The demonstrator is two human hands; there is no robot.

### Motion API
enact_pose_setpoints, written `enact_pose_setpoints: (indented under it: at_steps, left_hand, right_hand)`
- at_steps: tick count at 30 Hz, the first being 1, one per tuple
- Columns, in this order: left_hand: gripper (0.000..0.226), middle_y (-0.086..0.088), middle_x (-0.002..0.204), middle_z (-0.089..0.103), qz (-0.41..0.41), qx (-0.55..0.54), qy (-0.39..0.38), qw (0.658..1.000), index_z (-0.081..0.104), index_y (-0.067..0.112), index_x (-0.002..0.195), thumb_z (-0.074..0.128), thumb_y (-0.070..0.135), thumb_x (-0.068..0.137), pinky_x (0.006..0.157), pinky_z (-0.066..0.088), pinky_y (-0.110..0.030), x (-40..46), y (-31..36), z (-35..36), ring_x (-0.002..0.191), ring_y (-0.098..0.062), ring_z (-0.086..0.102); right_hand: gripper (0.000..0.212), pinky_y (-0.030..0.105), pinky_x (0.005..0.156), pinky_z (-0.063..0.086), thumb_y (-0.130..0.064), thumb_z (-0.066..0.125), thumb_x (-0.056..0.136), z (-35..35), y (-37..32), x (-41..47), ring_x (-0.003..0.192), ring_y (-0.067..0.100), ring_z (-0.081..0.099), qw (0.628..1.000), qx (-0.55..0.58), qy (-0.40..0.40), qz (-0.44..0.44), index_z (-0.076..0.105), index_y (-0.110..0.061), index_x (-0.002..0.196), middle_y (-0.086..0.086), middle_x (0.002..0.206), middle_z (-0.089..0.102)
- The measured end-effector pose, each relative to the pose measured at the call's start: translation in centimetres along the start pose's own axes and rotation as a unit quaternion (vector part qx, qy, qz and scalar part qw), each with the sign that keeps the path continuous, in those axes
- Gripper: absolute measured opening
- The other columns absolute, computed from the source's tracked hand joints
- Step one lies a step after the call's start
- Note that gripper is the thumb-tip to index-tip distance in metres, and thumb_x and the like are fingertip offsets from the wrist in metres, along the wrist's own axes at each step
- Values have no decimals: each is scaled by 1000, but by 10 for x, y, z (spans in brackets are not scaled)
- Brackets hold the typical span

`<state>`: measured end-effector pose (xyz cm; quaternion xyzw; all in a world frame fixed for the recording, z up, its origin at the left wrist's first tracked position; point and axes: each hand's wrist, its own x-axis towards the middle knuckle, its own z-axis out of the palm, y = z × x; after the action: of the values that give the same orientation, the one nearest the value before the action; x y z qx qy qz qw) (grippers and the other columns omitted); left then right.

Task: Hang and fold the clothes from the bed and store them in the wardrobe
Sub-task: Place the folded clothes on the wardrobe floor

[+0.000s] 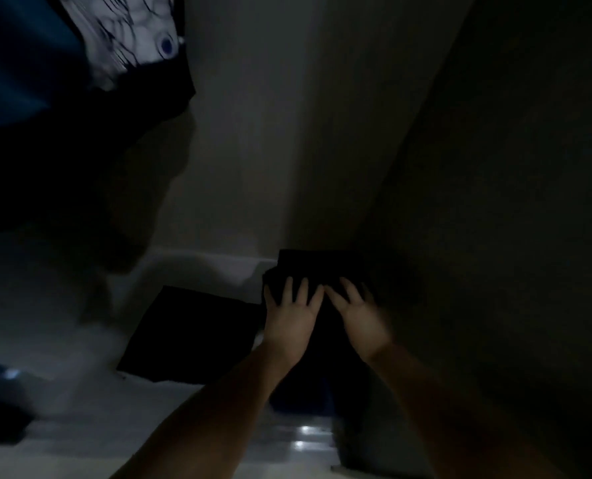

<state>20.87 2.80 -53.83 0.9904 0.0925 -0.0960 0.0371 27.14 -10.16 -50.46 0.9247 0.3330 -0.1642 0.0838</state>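
The view is dim, inside the wardrobe. A folded black garment (322,264) lies on the pale wardrobe shelf (218,267), pushed into the right back corner. My left hand (289,314) and my right hand (361,314) lie side by side on top of it, fingers spread and straight, pressing it flat. A second folded black garment (191,335) lies on the shelf just left of my left hand.
Hanging clothes fill the upper left: a dark garment (80,167) and a white one with black print (128,39). The wardrobe's dark side wall (494,202) stands close on the right. The pale back wall (253,133) is ahead. A dark item (1,420) sits at the lower left.
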Motion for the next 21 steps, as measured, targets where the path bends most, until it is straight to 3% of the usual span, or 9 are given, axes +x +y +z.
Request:
enact_pose_setpoints:
  at_steps: [3, 5, 7, 9, 10, 12, 13, 17, 21]
  left_hand:
    - [68, -7, 160, 10, 23, -22, 21, 999, 9, 29, 152, 41, 20, 93, 108, 7, -71, 30, 15, 106, 147, -34, 8]
    - [64, -8, 155, 31, 26, -47, 34, 998, 36, 33, 146, 36, 17, 84, 99, 26, -75, 26, 33, 174, 142, -36, 27]
    - [75, -9, 160, 8, 34, -67, -8, 997, 19, 39, 150, 41, 12, 83, 98, 18, -78, 13, 46, 232, 144, -39, 5]
    - [101, -8, 159, -13, 34, -88, -33, 995, -7, 41, 149, 52, 10, 72, 99, 10, -77, 2, 49, 276, 143, -38, -16]
    - [109, -7, 157, -23, 35, -97, -51, 993, -19, 42, 146, 54, 15, 70, 101, 6, -76, -2, 49, 289, 142, -35, -26]
    - [112, 0, 149, -42, 58, -115, -125, 984, -33, 43, 139, 56, 27, 72, 103, -1, -72, -3, 47, 292, 133, -26, -43]
    - [111, 1, 148, -43, 62, -126, -157, 977, -31, 42, 141, 57, 31, 74, 104, -1, -71, 0, 45, 285, 133, -25, -45]
    - [92, -5, 160, -17, 60, -110, -268, 955, -6, 33, 152, 57, 46, 87, 110, 6, -65, 14, 30, 214, 146, -29, -14]
    - [65, -8, 145, 37, 57, -67, -115, 989, 18, 23, 150, 45, 35, 93, 107, 29, -44, -2, 12, 108, 133, -27, 34]
  right_hand:
    - [63, 45, 116, 23, -16, 30, 103, 105, 10, 33, 147, 36, -4, 998, -13, 15, 60, -4, -37, 151, 2, 161, -7]
    - [65, 49, 115, 24, -14, 26, 103, 171, 9, 32, 146, 40, -6, 996, -10, -52, 73, -13, -42, 148, 4, 161, -10]
    - [81, 51, 104, 41, -8, 40, 96, 215, 5, 23, 140, 48, 20, 998, -29, -15, 53, -13, -42, 147, 14, 158, 17]
    - [96, 54, 86, 53, -1, 67, 73, 246, 2, 15, 126, 52, 42, 998, -8, -1, 63, 20, -35, 149, 18, 144, 43]
    - [93, 59, 94, 46, 1, 66, 73, 261, 3, 12, 133, 54, 27, 998, 8, 4, 56, 23, -31, 149, 21, 151, 30]
    - [83, 61, 115, 12, -2, 41, 91, 273, 8, 12, 136, 48, -22, 995, 8, -76, 56, -10, -35, 147, 12, 156, -21]
    - [76, 58, 115, 3, -7, 34, 97, 270, 9, 15, 135, 45, -30, 990, 4, -124, 64, -17, -36, 146, 8, 154, -30]
    - [72, 58, 115, 7, -22, 44, 100, 220, 10, 21, 143, 44, -12, 976, -5, -208, 65, -4, -30, 153, 8, 159, -18]
    - [57, 41, 112, 30, -16, 36, 99, 124, 0, 1, 139, 34, 30, 986, 47, -136, 79, 14, -19, 152, 16, 154, 23]
